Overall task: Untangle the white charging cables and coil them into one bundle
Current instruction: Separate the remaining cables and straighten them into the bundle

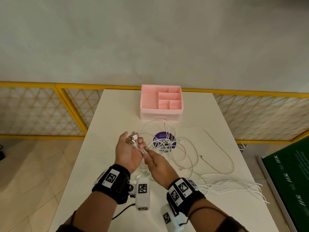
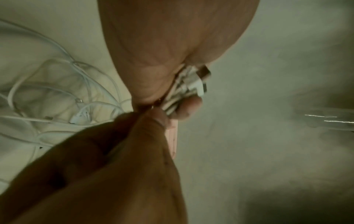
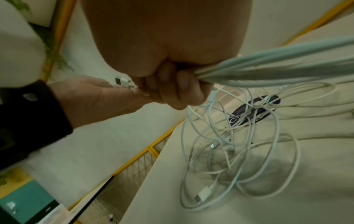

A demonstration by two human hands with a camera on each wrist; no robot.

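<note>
While the left hand lies palm up above the counter, its grip is curled round a cluster of USB plug ends, the fingers closed over the strands just below the plugs. Touching it from the right, the right hand has its grip clamped on the same gathered strands, which run out of its fist in a thick bunch in the right wrist view. Further right, the rest of the white charging cables sprawl in loose, overlapping loops on the counter, crossing a round purple sticker, with long runs trailing toward the right edge. Behind the loops stands a pink organizer with open compartments. At far right sits a green board.
</note>
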